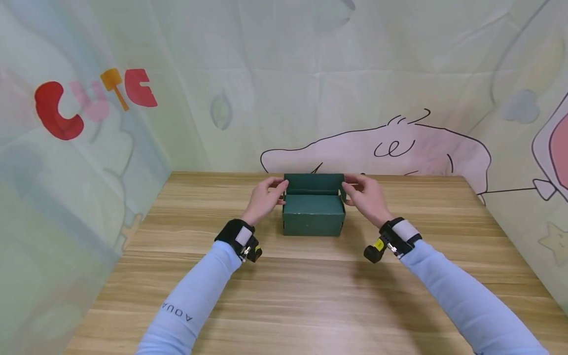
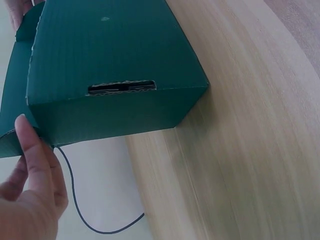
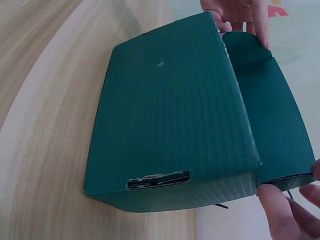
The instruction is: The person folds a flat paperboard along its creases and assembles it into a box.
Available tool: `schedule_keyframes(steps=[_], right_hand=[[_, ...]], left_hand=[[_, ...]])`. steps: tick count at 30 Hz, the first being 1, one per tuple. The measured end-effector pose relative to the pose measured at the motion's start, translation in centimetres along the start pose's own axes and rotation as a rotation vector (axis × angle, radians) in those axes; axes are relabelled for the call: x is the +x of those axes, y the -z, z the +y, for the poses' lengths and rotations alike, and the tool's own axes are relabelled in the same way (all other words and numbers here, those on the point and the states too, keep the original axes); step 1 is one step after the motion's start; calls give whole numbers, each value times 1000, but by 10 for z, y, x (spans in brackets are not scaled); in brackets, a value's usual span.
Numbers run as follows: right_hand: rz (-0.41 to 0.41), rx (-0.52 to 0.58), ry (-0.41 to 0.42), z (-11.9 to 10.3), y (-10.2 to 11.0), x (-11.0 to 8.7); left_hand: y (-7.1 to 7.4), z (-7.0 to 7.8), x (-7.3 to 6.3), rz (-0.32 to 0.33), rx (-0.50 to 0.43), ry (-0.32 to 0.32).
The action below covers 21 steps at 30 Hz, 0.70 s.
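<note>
A small dark green cardboard box (image 1: 313,224) stands on the table, its lid (image 1: 314,182) raised at the far side. At the lid's left end, my left hand (image 1: 264,199) pinches the side flap between thumb and fingers. My right hand (image 1: 369,198) pinches the flap at the opposite end, one finger and the thumb on either side of it in the right wrist view. The box top (image 3: 165,110) is flat, with narrow slots (image 2: 122,88) along its side edges. What the box holds inside is hidden.
The wood-grain table (image 1: 293,296) runs up to a printed cloth backdrop (image 1: 284,98) behind the box. More printed cloth (image 1: 57,197) stands along the left side, and also on the right. Each wrist carries a strapped-on camera (image 1: 374,252).
</note>
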State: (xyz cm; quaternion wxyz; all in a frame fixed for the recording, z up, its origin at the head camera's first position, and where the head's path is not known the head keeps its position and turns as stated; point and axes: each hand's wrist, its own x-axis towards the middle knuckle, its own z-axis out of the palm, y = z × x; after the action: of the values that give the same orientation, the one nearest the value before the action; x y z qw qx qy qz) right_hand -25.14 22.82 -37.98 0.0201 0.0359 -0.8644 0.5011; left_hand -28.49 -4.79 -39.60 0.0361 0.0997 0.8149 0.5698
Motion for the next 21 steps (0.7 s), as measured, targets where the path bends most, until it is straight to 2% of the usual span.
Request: schedule_keyframes(steps=[9,21], right_hand=[[-21,13,9,-2,0,0],[-36,20,-1,-4,0,0]], left_hand=[[-1,-2,0,-18,-55,10],[0,-4,-1,-41,-29,5]])
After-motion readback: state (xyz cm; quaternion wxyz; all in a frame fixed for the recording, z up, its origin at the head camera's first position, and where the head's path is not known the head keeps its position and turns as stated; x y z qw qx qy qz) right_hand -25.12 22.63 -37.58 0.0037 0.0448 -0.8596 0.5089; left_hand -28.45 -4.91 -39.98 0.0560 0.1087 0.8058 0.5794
